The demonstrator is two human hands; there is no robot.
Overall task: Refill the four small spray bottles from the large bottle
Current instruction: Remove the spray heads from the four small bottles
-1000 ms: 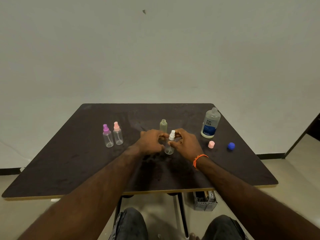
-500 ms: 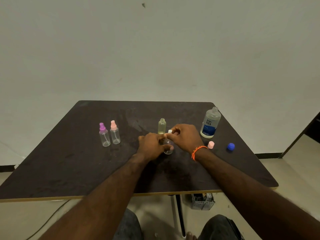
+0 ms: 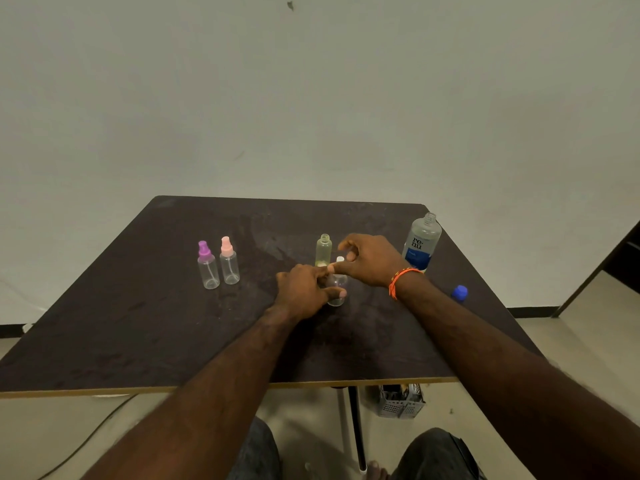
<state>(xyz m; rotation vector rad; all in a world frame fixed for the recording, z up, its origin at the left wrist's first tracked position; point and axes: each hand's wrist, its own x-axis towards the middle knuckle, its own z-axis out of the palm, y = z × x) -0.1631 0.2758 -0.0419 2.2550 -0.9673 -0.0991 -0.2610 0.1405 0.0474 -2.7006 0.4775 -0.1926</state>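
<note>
Since half a second ago your right hand (image 3: 369, 259) has lifted slightly at the white spray top (image 3: 340, 259), fingers curled round it. Your left hand (image 3: 304, 291) keeps its grip on the clear small bottle (image 3: 336, 289) standing mid-tabletop (image 3: 138, 323). The uncapped large bottle (image 3: 420, 242) stands far right, the greenish open bottle (image 3: 323, 249) just behind your hands.
</note>
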